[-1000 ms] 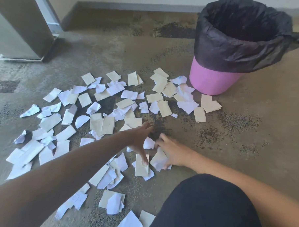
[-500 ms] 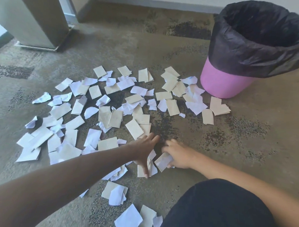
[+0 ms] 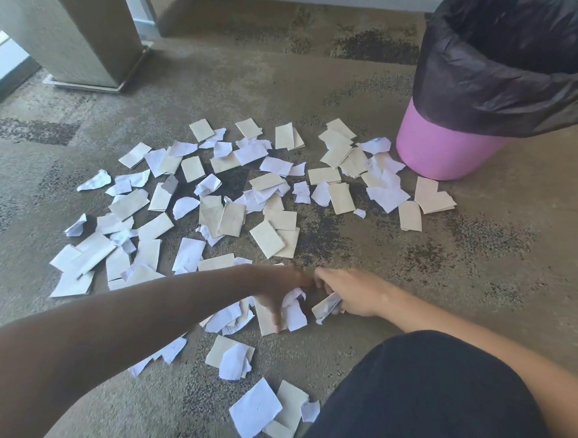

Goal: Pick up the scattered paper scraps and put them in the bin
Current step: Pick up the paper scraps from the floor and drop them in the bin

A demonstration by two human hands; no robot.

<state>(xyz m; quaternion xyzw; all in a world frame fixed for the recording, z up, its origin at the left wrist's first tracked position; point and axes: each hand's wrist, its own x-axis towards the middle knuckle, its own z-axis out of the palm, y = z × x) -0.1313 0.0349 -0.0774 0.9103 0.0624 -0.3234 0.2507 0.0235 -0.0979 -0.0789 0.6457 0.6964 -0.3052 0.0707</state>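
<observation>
A: Why both hands down so close together, near the middle of the carpet (image 3: 478,260)?

B: Working as a rake, probably. Left hand (image 3: 279,293) spread loose over a tan and a white scrap, fingers pressing flat, nothing clenched. Right hand (image 3: 350,296) closed around a crumpled scrap (image 3: 325,308), gathered into the palm for carrying.

A: And the rest of the paper scraps (image 3: 267,239)?

B: Strewn far and left across the floor, some touching the pink bin (image 3: 446,149) at far right. Black liner (image 3: 505,86) folded over its rim, mouth open, ready.

A: Different from half a second back?

B: Hands drawn nearer each other, fingertips almost touching; more paper bunched between them. Hardly started overall
</observation>
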